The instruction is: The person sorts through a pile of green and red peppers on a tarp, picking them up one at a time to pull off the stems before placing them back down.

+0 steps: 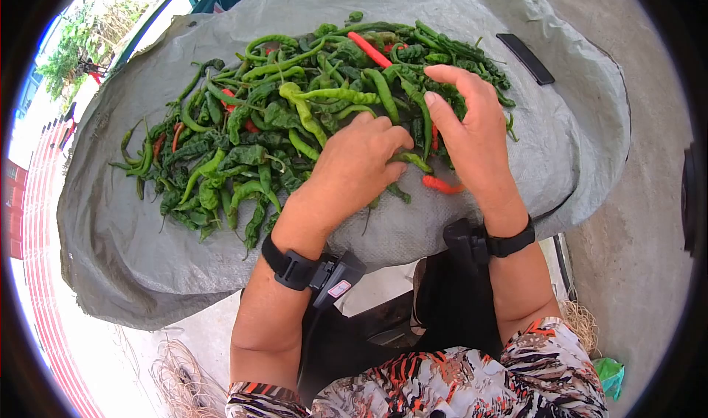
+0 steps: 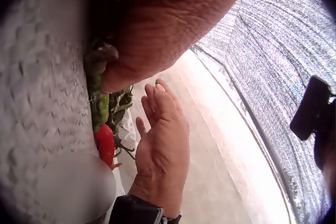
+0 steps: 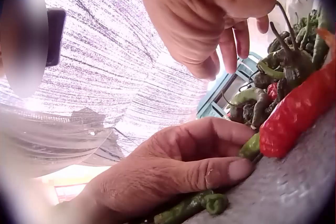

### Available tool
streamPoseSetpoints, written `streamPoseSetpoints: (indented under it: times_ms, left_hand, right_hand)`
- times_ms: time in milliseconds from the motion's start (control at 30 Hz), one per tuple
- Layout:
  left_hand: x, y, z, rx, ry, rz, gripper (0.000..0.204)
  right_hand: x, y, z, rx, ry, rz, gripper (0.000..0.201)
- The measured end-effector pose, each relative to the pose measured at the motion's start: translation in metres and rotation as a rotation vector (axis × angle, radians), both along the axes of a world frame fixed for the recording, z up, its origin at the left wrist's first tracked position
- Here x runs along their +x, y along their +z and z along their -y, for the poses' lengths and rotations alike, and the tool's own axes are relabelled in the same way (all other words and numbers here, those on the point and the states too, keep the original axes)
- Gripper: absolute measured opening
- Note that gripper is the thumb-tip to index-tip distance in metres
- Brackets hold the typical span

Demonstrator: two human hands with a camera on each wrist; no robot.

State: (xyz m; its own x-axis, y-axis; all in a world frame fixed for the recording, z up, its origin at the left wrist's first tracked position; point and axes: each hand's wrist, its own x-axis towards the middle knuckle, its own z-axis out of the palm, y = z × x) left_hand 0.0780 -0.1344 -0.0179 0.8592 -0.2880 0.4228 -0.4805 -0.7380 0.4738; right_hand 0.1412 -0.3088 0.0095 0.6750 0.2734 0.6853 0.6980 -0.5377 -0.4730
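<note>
A heap of green and red chili peppers (image 1: 280, 123) lies spread on a grey woven sack (image 1: 560, 145). My left hand (image 1: 391, 156) is at the heap's near edge, its fingers curled round a green pepper (image 1: 411, 160); the right wrist view shows the thumb (image 3: 231, 171) pressed beside that pepper (image 3: 251, 148). My right hand (image 1: 451, 97) hovers just to the right with straight, spread fingers and holds nothing; it shows as an open palm (image 2: 163, 145) in the left wrist view. A loose red pepper (image 1: 441, 186) lies on the sack between the two hands.
A flat black object (image 1: 525, 58) lies on the sack at the far right. Concrete floor (image 1: 634, 219) surrounds the sack. Tangled straw-coloured fibres (image 1: 181, 374) lie near my left side. The sack's near part (image 1: 147, 270) is bare cloth.
</note>
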Motion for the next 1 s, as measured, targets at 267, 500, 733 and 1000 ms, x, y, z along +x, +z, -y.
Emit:
streamPoseSetpoints:
  times_ms: [267,500,733,1000]
  left_hand:
    - [0.0,0.01,0.006,-0.366,0.056,0.067,0.023]
    - [0.001,0.012,0.006,-0.488,0.165,0.16,0.02]
    - [0.005,0.007,0.002,-0.673,0.281,0.217,0.02]
    - [0.004,0.007,0.002,-0.638,0.243,0.139,0.022]
  right_hand:
    - [-0.008,0.008,-0.003,0.085,0.118,-0.058,0.022]
    - [-0.014,0.011,-0.009,0.051,0.359,0.033,0.025]
    - [-0.012,0.007,-0.007,-0.108,0.246,-0.021,0.021]
    - [-0.014,0.009,-0.01,0.144,0.298,-0.188,0.025]
